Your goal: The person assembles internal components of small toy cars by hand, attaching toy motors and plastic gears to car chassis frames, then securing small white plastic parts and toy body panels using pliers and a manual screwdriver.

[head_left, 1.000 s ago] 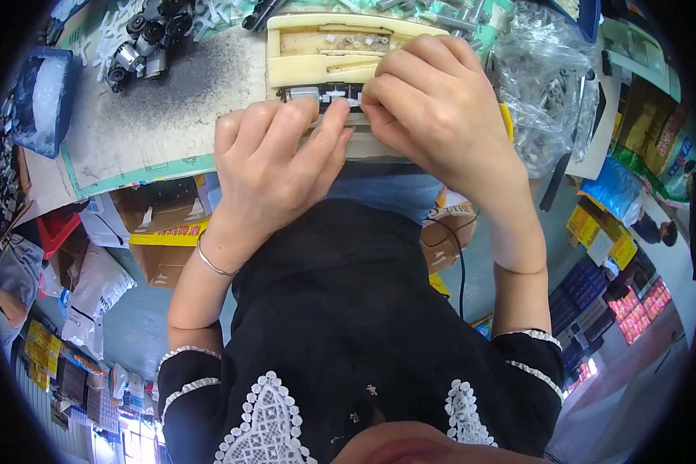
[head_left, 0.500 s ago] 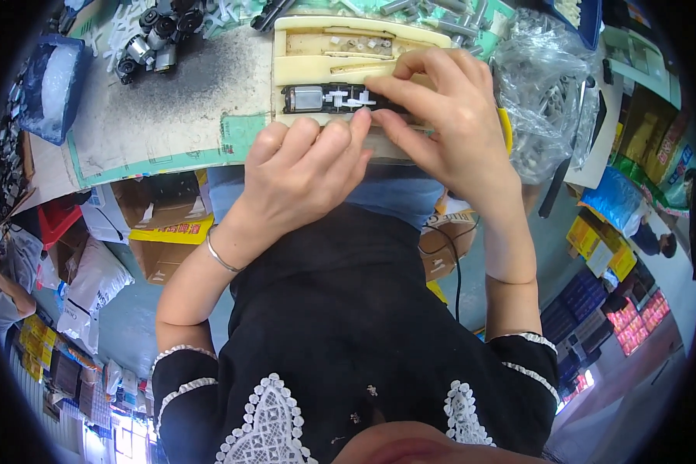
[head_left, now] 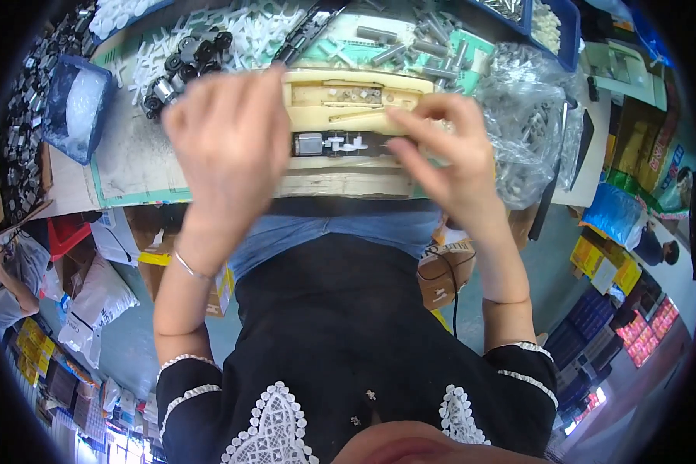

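A cream-coloured fixture (head_left: 309,117) lies on the table in front of me. In its near slot sits a long black housing (head_left: 373,145) with a small silver motor (head_left: 308,145) at the left end and white gears (head_left: 344,145) beside it. My left hand (head_left: 228,147) is raised at the left of the fixture, covering its left edge, and its fingers are smeared by motion. Over the right end of the housing is my right hand (head_left: 455,151), thumb and forefinger apart with nothing visible between them. It hides that end of the housing.
Beyond the fixture are black-and-silver motor parts (head_left: 189,58), a heap of white plastic pieces (head_left: 251,35), a black strip-like assembly (head_left: 305,35) and grey tubes (head_left: 433,46). A clear plastic bag (head_left: 518,116) lies at right. A blue bin (head_left: 100,116) stands left.
My left hand has left the gears and moved up and to the left. My right thumb and forefinger have spread. The whole table sits lower in view.
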Demonstrator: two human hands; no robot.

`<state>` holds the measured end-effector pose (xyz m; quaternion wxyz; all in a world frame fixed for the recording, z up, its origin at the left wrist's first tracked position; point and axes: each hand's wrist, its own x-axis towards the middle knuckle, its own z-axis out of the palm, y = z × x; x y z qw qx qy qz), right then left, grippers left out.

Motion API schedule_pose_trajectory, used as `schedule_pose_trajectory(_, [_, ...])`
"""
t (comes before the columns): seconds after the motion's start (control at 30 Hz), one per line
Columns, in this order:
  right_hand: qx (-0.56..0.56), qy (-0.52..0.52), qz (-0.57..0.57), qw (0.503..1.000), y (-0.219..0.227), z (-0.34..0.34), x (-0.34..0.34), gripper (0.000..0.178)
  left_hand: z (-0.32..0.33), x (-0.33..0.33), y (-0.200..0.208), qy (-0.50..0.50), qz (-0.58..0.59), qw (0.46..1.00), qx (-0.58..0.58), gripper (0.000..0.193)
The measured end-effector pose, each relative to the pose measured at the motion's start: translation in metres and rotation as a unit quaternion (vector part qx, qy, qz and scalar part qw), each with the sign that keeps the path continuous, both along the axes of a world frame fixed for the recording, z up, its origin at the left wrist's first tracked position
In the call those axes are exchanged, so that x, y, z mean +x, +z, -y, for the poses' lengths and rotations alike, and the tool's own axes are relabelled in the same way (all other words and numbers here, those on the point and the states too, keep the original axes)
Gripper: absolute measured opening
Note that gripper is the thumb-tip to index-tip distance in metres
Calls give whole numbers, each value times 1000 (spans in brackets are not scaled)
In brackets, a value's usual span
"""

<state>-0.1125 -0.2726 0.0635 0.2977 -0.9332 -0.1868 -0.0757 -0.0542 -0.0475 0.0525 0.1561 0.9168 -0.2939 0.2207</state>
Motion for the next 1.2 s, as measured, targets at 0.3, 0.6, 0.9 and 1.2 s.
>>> schedule_pose_trajectory(0.3, [-97, -164, 41, 981, 3, 56, 48, 20, 5, 44, 1, 67, 2, 993, 94, 3])
schedule_pose_trajectory(0.6, [-216, -121, 43, 968, -17, 50, 75, 23, -15, 32, 7, 28, -37, 998, -46, 14])
schedule_pose_trajectory(0.9, [-170, -175, 81, 966, -25, 52, 77, 19, -13, 2, 6, 35, -195, 939, -280, 27])
schedule_pose_trajectory(1.2, [-200, -147, -49, 967, 2, 27, 79, 12, -24, -16, 13, 58, -237, 912, -330, 15])
